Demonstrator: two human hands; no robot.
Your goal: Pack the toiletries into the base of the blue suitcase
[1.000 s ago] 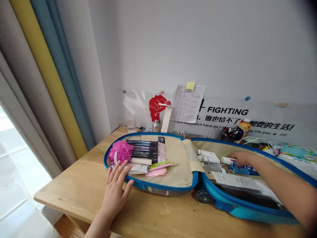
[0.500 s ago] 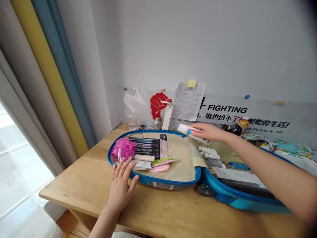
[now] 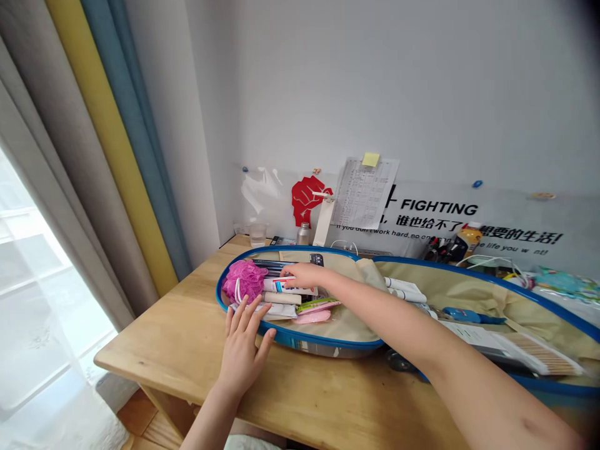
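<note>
From the head camera, a blue hard-shell suitcase (image 3: pixel 323 342) lies open flat on a wooden table (image 3: pixel 154 350), its 2 halves side by side with beige lining showing.

The person's right hand (image 3: pixel 304 275) reaches across from the right and lies over a white toothpaste tube (image 3: pixel 287 285) with red and blue print, in the left half of the case. The fingers are stretched over the tube, but I cannot tell whether they are gripping it or only pressing on it. The left hand (image 3: pixel 244 353) is open, fingers spread and palm down, on the near side of the case, with its fingertips (image 3: pixel 255 309) at the blue rim.

The left half is packed tight. A pink shower puff (image 3: pixel 244 281) sits at the left end, just beside the hand. Dark packets of toothbrushes (image 3: pixel 269 265) lie at the far side, partly under the tube. Nearer are a cream tube (image 3: pixel 281 298), a white packet (image 3: pixel 265 310), a green-and-pink packet (image 3: pixel 317 305) and a pink soap dish (image 3: pixel 312 317).

In the right half lie 2 white tubes (image 3: pixel 405 289), a blue toothbrush (image 3: pixel 469 315) and a white box (image 3: pixel 473 334).

Behind the table, a glass (image 3: pixel 257 235) and a metal bottle (image 3: pixel 304 234) stand against the wall.
</note>
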